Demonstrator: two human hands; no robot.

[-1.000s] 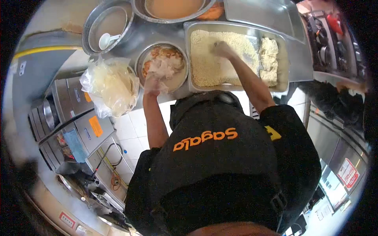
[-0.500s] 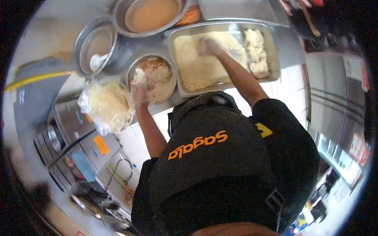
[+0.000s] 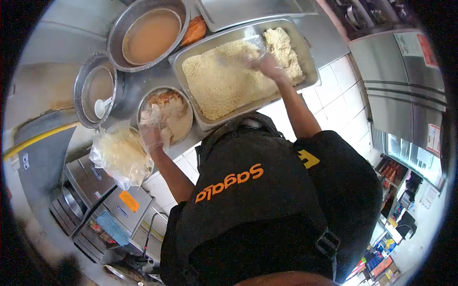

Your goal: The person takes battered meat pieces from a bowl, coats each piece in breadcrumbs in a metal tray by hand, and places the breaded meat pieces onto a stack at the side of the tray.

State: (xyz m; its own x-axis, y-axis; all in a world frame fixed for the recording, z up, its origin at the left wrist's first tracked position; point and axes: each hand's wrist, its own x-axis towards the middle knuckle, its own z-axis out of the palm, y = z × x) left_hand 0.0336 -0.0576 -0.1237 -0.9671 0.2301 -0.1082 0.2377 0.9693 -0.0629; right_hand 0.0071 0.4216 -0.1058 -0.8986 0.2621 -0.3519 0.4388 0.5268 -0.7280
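Right hand [image 3: 268, 66] has moved nearer the coated pieces [image 3: 281, 45]; apron [image 3: 245, 205] reads "Sagala".

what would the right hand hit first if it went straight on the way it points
Probably the pale breading crumbs just ahead of the right hand, then the far wall of the metal tray; blur leaves depth unclear, so the hand may be touching them.

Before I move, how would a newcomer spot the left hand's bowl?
Find the big rectangular tray of pale crumbs. Just left of it stands a round metal bowl, the left hand over its edge. Unlike the two bowls of brownish liquid nearby, it holds orange chunks in a pale mixture.
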